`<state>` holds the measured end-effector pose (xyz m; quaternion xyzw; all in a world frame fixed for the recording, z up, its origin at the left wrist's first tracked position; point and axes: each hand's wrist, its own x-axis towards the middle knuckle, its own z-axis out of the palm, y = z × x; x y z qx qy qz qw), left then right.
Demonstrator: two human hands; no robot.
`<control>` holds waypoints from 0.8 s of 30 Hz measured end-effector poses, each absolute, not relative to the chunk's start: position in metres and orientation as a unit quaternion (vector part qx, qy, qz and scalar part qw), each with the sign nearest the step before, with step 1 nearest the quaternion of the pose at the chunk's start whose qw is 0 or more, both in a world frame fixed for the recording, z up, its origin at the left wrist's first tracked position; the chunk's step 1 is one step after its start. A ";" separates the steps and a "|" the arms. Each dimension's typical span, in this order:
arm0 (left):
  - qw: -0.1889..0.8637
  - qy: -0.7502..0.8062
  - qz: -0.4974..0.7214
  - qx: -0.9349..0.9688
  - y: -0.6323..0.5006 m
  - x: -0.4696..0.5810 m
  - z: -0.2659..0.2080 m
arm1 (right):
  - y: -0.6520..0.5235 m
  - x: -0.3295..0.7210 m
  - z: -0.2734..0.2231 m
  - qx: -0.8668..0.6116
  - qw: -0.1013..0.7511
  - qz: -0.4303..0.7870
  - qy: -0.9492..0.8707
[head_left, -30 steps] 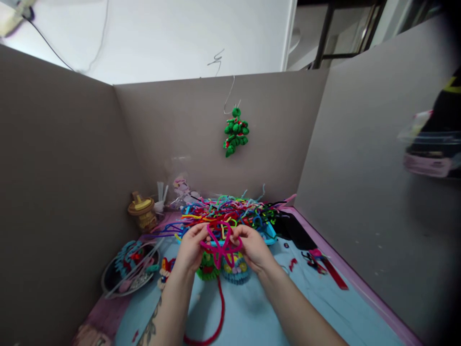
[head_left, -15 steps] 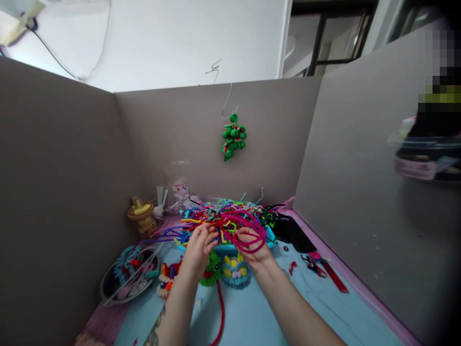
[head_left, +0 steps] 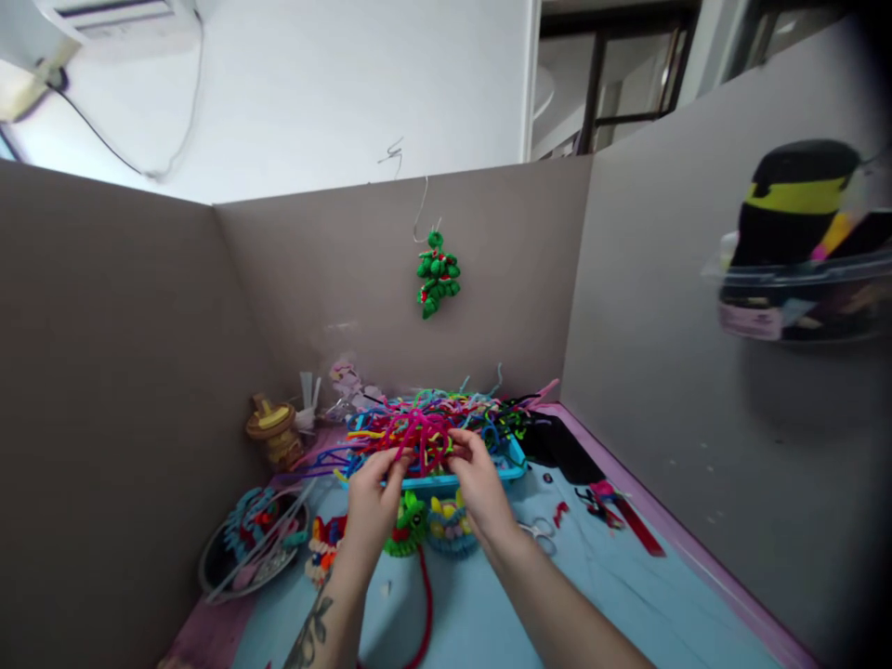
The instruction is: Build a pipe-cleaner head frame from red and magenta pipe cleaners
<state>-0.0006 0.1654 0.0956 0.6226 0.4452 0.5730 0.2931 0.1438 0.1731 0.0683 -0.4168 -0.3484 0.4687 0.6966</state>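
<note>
A bundle of magenta pipe cleaners [head_left: 420, 426], bent into loops, spans the space between my two hands above the tray. My left hand [head_left: 378, 483] pinches its left side between thumb and fingers. On the other side, the fingertips of my right hand [head_left: 478, 478] are closed on the loops. Behind them, a blue tray [head_left: 452, 482] is heaped with many-coloured pipe cleaners [head_left: 480, 409]. Below my hands stand a green pipe-cleaner figure [head_left: 411, 525] and a blue one with yellow parts [head_left: 450, 530], partly covered by my right hand. A red strand [head_left: 427, 604] trails towards me.
At left lie a metal bowl [head_left: 209, 567] with pipe-cleaner pieces, an orange-and-white figure [head_left: 321, 548] and a brown jar [head_left: 273, 432]. Scissors [head_left: 540, 531], a black flat object [head_left: 568, 451] and red-handled tools [head_left: 613, 506] lie right. A green ornament [head_left: 438, 274] hangs on the grey partition [head_left: 334, 251].
My right hand has turned over from palm-up, and the magenta loops have moved left between both hands. My left fingers have closed on them. The camera view has shifted right.
</note>
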 end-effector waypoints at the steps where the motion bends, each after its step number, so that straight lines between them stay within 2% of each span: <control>1: 0.294 0.456 0.569 0.618 0.165 -0.001 0.096 | 0.172 0.145 0.070 -0.416 0.703 0.439 -0.374; 6: 0.318 0.455 0.521 0.649 0.164 -0.003 0.099 | 0.167 0.150 0.079 -0.419 0.643 0.382 -0.515; 13: 0.407 0.401 0.355 0.740 0.160 -0.025 0.116 | 0.173 0.162 0.079 -0.409 0.626 0.447 -0.491; 19: 0.545 0.357 0.408 0.639 0.164 -0.009 0.111 | 0.169 0.167 0.085 -0.435 0.565 0.295 -0.636; 24: 0.650 0.370 0.528 0.402 0.173 0.012 0.092 | 0.169 0.166 0.077 -0.473 0.486 0.179 -0.713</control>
